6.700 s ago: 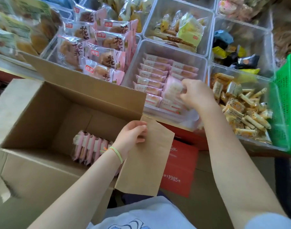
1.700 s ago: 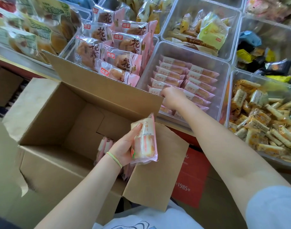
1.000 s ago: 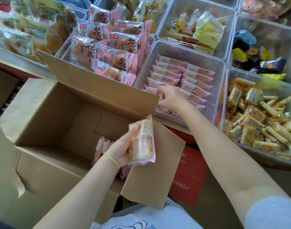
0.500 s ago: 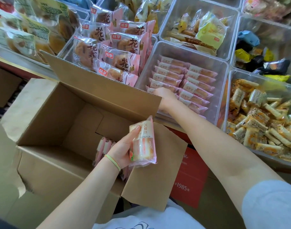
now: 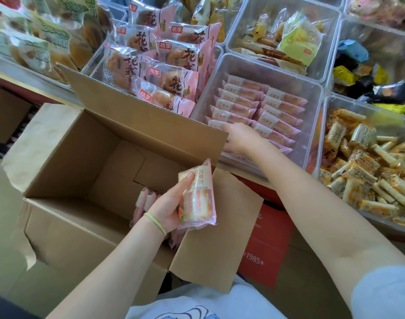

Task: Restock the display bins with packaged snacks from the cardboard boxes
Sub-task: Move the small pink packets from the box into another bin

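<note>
Barely shifted since a moment before, the right hand (image 5: pixel 239 140) pressed flat on the bin's (image 5: pixel 312 88) front packets while the left grip (image 5: pixel 174 203) curled around a pink snack (image 5: pixel 200 199) above the box (image 5: pixel 86 162), best slotted upright just ahead.

We see a pink-wrapped sandwich cake pack (image 5: pixel 198 199) held upright above the open brown cardboard box (image 5: pixel 77 162). Matching packs fill the clear plastic bin (image 5: pixel 312 93) in two rows.
</note>
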A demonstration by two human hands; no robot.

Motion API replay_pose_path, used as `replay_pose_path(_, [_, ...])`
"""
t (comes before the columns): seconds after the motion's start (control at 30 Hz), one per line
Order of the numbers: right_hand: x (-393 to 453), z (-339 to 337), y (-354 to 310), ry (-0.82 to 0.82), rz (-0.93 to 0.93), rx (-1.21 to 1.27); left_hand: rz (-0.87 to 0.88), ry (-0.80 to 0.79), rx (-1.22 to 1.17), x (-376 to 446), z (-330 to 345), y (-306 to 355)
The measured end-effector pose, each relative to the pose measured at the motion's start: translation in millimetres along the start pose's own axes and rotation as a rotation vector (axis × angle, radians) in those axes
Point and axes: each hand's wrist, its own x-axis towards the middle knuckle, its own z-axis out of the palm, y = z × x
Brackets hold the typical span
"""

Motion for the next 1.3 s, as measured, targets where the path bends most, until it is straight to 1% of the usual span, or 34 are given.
replay_pose_path(0.07, [5, -1, -8, -0.018, 0.008, -0.037, -0.003, 0.008, 0.007, 0, 0, -1])
replay_pose_path(0.1, [7, -1, -14, -0.002, -0.007, -0.024, -0.003, 0.007, 0.01, 0, 1, -2])
replay_pose_path(0.17, [11, 1, -24, 0.045, -0.045, 0.079, -0.002, -0.005, 0.01, 0, 3, -2])
replay_pose_path(0.23, [13, 4, -27, 0.046, -0.051, 0.108, -0.001, -0.006, 0.011, 1, 6, -3])
replay_pose_path(0.37, [18, 10, -15, -0.017, -0.005, -0.063, 0.016, -0.025, 0.028, 3, 7, 1])
replay_pose_path(0.43, [20, 10, -15, 0.005, -0.006, -0.112, 0.031, -0.029, 0.013, 4, 6, 4])
replay_pose_path(0.53, [21, 8, -20, 0.029, -0.042, -0.045, 0.034, -0.026, -0.006, 5, 5, 5])
replay_pose_path(0.67, [12, -6, -11, -0.032, -0.032, 0.028, 0.022, -0.034, 0.017, 7, 8, 3])
replay_pose_path(0.7, [11, -11, -5, 0.0, -0.009, 0.074, 0.018, -0.034, 0.024, 7, 8, 3])
replay_pose_path(0.77, [7, -20, 6, 0.176, 0.033, 0.164, 0.013, -0.025, 0.03, 8, 9, 4])
replay_pose_path(0.8, [7, -21, 10, 0.267, 0.029, 0.145, 0.01, -0.019, 0.03, 8, 9, 5])
replay_pose_path(0.83, [7, -20, 12, 0.314, 0.015, 0.091, 0.004, -0.015, 0.029, 9, 9, 5])
replay_pose_path(0.87, [7, -18, 12, 0.31, -0.008, 0.03, 0.0, -0.013, 0.029, 9, 9, 5])
replay_pose_path(0.9, [6, -15, 10, 0.255, -0.031, -0.048, -0.004, -0.012, 0.03, 9, 10, 5])
replay_pose_path(0.97, [2, -11, 2, 0.092, -0.054, -0.251, -0.002, -0.014, 0.034, 9, 11, 5])
replay_pose_path(1.0, [-1, -11, -1, 0.047, -0.058, -0.323, 0.001, -0.015, 0.035, 8, 11, 6])
replay_pose_path(1.03, [-3, -11, -3, 0.034, -0.054, -0.341, 0.003, -0.013, 0.036, 7, 11, 7])
replay_pose_path(1.1, [-4, -15, -5, 0.026, -0.025, -0.235, 0.002, -0.018, 0.046, 4, 12, 9])
replay_pose_path(1.13, [-3, -17, -2, 0.031, 0.002, -0.112, 0.0, -0.028, 0.055, 3, 12, 9])
replay_pose_path(1.17, [-6, -20, 2, 0.072, 0.031, 0.034, 0.001, -0.046, 0.06, 2, 13, 10])
replay_pose_path(1.27, [-35, -33, 16, 0.331, 0.118, 0.46, 0.029, -0.13, 0.081, 0, 18, 11])
replay_pose_path(1.3, [-51, -37, 20, 0.386, 0.14, 0.567, 0.041, -0.168, 0.097, -1, 22, 11])
